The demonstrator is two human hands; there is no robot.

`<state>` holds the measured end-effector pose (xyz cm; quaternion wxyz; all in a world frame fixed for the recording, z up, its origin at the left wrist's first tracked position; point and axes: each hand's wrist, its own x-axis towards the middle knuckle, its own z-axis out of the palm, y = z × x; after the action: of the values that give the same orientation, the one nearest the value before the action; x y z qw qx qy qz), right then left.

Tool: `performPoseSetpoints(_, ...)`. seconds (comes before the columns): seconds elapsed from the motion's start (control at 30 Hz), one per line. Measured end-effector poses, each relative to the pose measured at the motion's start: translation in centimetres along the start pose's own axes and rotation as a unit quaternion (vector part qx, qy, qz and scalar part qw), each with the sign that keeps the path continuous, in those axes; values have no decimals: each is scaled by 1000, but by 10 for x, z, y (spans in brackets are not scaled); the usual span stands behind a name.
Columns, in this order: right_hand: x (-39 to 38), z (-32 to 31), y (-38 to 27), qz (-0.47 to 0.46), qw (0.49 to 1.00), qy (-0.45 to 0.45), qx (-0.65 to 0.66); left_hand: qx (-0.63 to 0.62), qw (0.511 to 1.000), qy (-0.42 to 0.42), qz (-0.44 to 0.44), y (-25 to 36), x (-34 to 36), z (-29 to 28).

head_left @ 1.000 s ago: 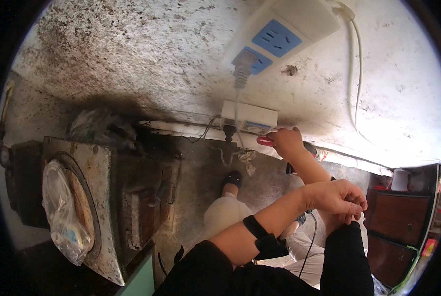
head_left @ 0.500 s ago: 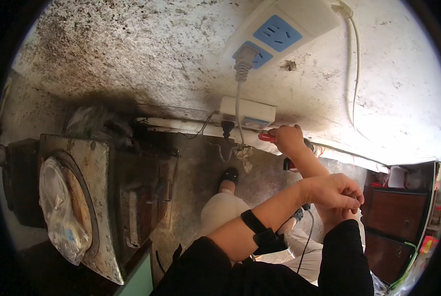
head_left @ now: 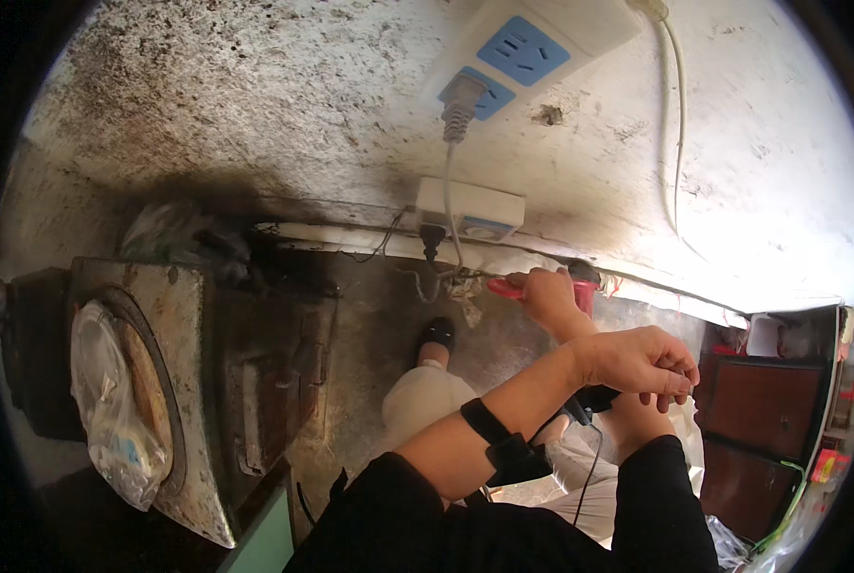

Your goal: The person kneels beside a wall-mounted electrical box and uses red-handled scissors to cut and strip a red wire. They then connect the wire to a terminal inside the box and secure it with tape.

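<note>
My forearms cross, the left over the right. My left hand (head_left: 648,365) hangs over my right forearm, its fingers loosely bent and slightly apart, with nothing visible in them. Further off and to the left, my right hand (head_left: 549,298) is closed on a red handle-like piece (head_left: 506,287), whose far end juts out to the left of the fingers. Just behind that hand, close to the wall's foot, is a red thing with a dark top (head_left: 584,277); I cannot tell if the two red parts belong together. A black strap with a box (head_left: 517,460) sits on my left forearm.
A white socket strip (head_left: 532,59) with a plug hangs on the stained wall, and a second strip (head_left: 470,208) is lower down. At left stands a worn metal stove (head_left: 193,401) bearing a plastic bag (head_left: 112,401). A dark brown cabinet (head_left: 761,411) is at right.
My right hand has turned and shifted slightly left with the red piece. More of the red thing behind it shows. The whole view has shifted a little; my left hand keeps its bent pose.
</note>
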<state>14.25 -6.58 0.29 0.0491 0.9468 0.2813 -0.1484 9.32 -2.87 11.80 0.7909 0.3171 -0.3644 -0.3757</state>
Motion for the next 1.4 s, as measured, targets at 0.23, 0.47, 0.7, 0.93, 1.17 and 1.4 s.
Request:
performPoseSetpoints(0.23, 4, 20, 3, 39, 999, 8, 12, 19, 1000, -5, 1, 3, 4, -1)
performPoseSetpoints(0.47, -70, 30, 4, 107, 968, 129, 185, -21, 999, -25, -30, -2, 0, 1)
performPoseSetpoints(0.7, -134, 17, 30, 182, 935, 116, 283, 235, 966, -104, -33, -30, 5, 19)
performPoseSetpoints(0.93, -97, 36, 38, 243, 955, 106, 132, 257, 959, -101, -65, -31, 10, 16)
performPoseSetpoints(1.17, -87, 46, 39, 235, 957, 134, 106, 255, 960, -92, -66, -30, 14, 14)
performPoseSetpoints(1.4, -80, 69, 29, 251, 942, 212, 67, 252, 962, -80, -70, -27, 12, 15)
